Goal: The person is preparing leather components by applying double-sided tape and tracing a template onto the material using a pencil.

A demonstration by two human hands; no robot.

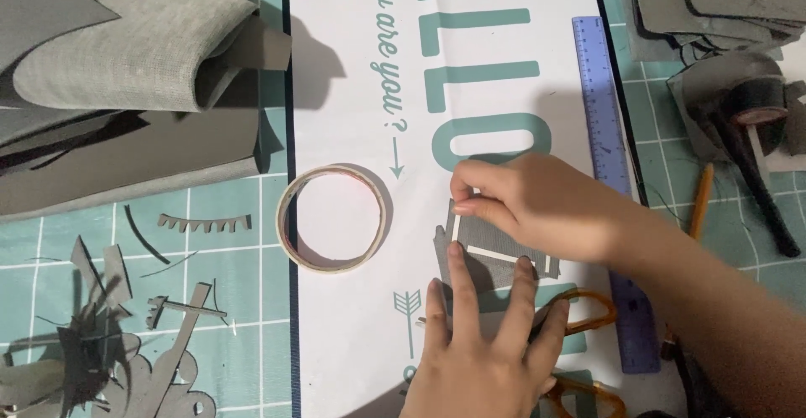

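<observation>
A small grey cut-out piece (pixel 495 246) lies on a white printed sheet (pixel 353 65), with a strip of white tape along its left and lower edges. My right hand (pixel 537 204) reaches in from the right and pinches the tape strip at the piece's upper left corner. My left hand (pixel 483 342) comes up from the bottom and presses its spread fingertips onto the lower edge of the grey piece. A roll of double-sided tape (pixel 334 218) lies flat just left of the piece.
A blue ruler (pixel 606 124) lies along the sheet's right edge, over a green cutting mat (pixel 227 267). Orange-handled scissors (pixel 588 313) sit under my wrists. Folded grey fabric (pixel 126 57) fills the top left, grey scraps (pixel 109 342) the bottom left, more offcuts (pixel 714 7) top right, a pencil (pixel 701 200) at right.
</observation>
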